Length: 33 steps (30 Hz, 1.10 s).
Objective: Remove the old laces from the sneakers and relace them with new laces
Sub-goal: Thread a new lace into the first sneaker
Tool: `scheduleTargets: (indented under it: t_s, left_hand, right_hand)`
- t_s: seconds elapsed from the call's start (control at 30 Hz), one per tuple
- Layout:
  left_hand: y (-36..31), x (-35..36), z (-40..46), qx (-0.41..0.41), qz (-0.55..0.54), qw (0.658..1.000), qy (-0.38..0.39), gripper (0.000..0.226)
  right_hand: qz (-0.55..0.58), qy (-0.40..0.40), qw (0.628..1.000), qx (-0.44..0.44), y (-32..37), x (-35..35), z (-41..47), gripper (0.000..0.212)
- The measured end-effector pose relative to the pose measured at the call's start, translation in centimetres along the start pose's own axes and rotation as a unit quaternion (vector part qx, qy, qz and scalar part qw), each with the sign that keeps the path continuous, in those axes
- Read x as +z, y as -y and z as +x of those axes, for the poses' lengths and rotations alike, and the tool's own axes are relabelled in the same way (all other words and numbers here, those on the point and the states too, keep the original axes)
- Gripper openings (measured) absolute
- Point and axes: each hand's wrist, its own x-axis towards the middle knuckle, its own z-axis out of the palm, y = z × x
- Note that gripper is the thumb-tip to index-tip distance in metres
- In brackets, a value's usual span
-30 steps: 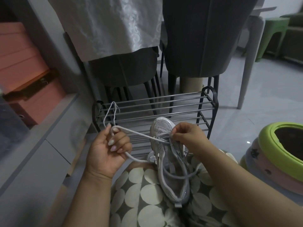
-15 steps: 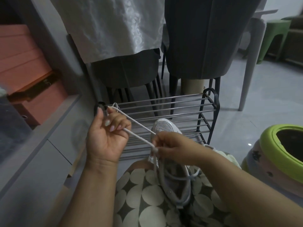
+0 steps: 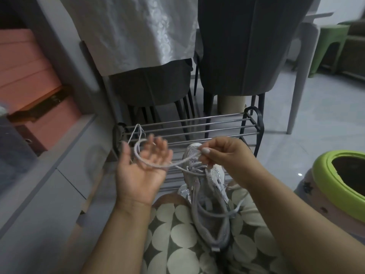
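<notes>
Pale grey mesh sneaker [image 3: 205,186] lies toe-away on the lap. Right hand [image 3: 223,155] pinches the white woven lace [image 3: 158,165] above its toe; left hand [image 3: 142,171] palm-up, fingers spread, lace looped across it.

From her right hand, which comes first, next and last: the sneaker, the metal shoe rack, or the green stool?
Measured from the right hand:
1. Sneaker, just below it, on the lap.
2. Metal shoe rack, right behind it.
3. Green stool, far off, upper right.
</notes>
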Motion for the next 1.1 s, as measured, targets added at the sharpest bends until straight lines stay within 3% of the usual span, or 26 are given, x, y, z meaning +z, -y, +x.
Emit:
scheduleTargets:
  t_s: [0.1,0.2,0.27,0.37,0.5,0.63,0.73,0.87,1.1]
  left_hand:
    - [3.1,-0.8,-0.8,-0.091,0.102,0.991,0.019,0.074]
    - [4.3,-1.4,-1.4,-0.119,0.120,0.985,0.045,0.079]
    - [4.7,-1.3,-1.7,-0.098,0.141,0.984,0.041,0.060]
    - [5.1,-0.7,-1.7,-0.043,0.217,0.975,-0.027,0.023]
    - [4.5,-1.4,-1.3,0.049,0.333,0.939,-0.066,0.009]
    - [4.7,-2.8,-0.9,0.105,0.455,0.879,-0.098,0.004]
    - [5.1,-3.3,-0.9,0.105,0.501,0.853,-0.099,0.008]
    - [4.9,-3.4,-0.7,0.105,0.551,0.824,-0.082,0.008]
    - [4.9,-3.6,-0.7,0.092,0.603,0.791,-0.054,0.012]
  right_hand:
    - [-0.010,-0.025,0.999,-0.024,-0.1,1.6,0.2,0.006]
    - [-0.070,-0.049,0.996,-0.039,-0.8,2.1,0.3,0.002]
    - [-0.112,-0.044,0.992,-0.044,-1.3,2.3,0.3,0.003]
    - [-0.167,-0.017,0.984,-0.062,-1.6,2.5,0.0,0.005]
    - [-0.304,-0.029,0.951,-0.057,-1.3,1.6,-0.2,0.012]
    - [-0.487,0.017,0.873,-0.028,-1.9,0.9,-0.2,0.046]
    - [-0.505,0.033,0.862,0.005,-2.2,0.7,-0.1,0.053]
    - [-0.462,0.019,0.884,0.070,-1.7,0.7,-0.3,0.064]
    - [-0.449,0.003,0.889,0.092,-2.2,1.0,-0.8,0.074]
